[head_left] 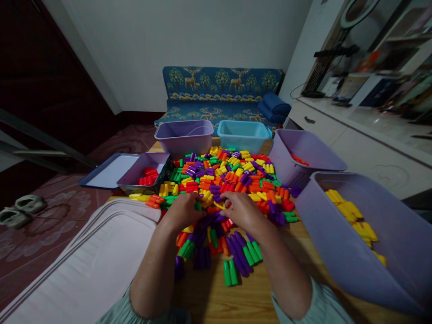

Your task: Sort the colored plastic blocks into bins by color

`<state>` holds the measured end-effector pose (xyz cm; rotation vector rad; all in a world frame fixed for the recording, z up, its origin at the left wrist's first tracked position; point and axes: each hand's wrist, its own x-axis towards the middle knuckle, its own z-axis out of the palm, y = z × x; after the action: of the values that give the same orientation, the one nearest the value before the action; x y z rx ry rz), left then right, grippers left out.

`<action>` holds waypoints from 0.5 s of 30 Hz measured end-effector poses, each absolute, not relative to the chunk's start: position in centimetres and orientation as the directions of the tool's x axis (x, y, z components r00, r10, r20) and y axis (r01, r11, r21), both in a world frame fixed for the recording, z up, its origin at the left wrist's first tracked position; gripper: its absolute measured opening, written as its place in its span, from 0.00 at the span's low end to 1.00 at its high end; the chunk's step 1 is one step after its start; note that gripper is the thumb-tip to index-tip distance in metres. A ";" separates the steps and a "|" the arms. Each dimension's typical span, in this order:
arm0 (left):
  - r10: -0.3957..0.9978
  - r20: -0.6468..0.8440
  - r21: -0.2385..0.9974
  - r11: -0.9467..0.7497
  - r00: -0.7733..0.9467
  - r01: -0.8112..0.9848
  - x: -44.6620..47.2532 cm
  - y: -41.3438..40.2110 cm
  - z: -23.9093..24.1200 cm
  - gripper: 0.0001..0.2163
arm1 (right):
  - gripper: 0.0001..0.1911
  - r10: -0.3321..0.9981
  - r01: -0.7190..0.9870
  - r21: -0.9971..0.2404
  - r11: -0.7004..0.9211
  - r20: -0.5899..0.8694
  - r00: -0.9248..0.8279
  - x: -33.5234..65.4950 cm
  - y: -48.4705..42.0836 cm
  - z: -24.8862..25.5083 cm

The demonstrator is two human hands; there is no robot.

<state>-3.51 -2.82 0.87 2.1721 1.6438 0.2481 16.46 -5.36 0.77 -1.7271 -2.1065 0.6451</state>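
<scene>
Clock dirs taken from mid-pile: a wide heap of coloured plastic pcs (232,175) is being borne by the wooden table (259,299), w/ red, orange, yellow, green & purple being mixed. At approx. 7 o'clk, L hand (185,208) is being held low over the heap's near part, fingers bent inward & part-closed; a green pc (197,205) is being seen right at its fingertips, but whether it is being gripped cannot be told. At approx. 5 o'clk, R hand (240,209) is being kept w/ fingers curled & a small gap to the thumb; a yellow pc (219,205) is being seen in/near that gap, grip likewise unclear. Btwn the forearms, at 6 o'clk, a green pair (231,272) is being left exposed on bare wood, w/ purple & green pcs just beside. At 11 o'clk a purple tub (187,141) is being stood, at 12–1 a light-blue tub (243,137); at 2 a purple bin (286,159) is being used for red pcs, at 4 a larger lilac bin (337,256) for yellow ones. At 9 a dark-sided box (155,159) is being part-filled w/ red pcs, its far side being flanked by a flat lid (106,168); at 8 pale lids (104,256) are being stacked.
</scene>
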 end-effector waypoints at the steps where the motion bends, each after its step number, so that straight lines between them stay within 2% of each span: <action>1: 0.965 -0.071 0.453 -0.193 0.251 0.870 -3.4 -2.8 0.9 0.13 | 0.20 0.980 0.826 -0.540 0.161 -0.011 -0.198 16.6 -5.4 1.0; 4: 0.986 -0.043 0.663 -0.093 0.162 0.742 -3.0 -2.6 0.8 0.12 | 0.20 0.987 0.850 -0.509 0.136 -0.006 -0.162 17.3 -5.6 1.9; 8: 0.994 -0.061 0.928 0.025 0.086 0.372 -2.0 -2.5 1.2 0.17 | 0.17 0.987 0.825 -0.546 0.144 0.018 -0.160 17.9 -5.7 2.8; 12: 0.998 -0.057 0.995 0.054 0.027 0.088 -1.2 -2.6 1.5 0.20 | 0.13 0.983 0.804 -0.571 0.165 0.024 -0.184 17.7 -6.1 3.5; 15: 0.999 -0.044 0.997 0.042 0.029 0.064 -1.2 -2.5 1.4 0.21 | 0.09 0.961 0.883 -0.431 0.187 -0.107 -0.255 17.9 -7.2 4.3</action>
<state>-1.16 -2.51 1.35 1.2378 1.2531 1.1249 17.92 -7.24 4.32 -1.7888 -2.2677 0.6158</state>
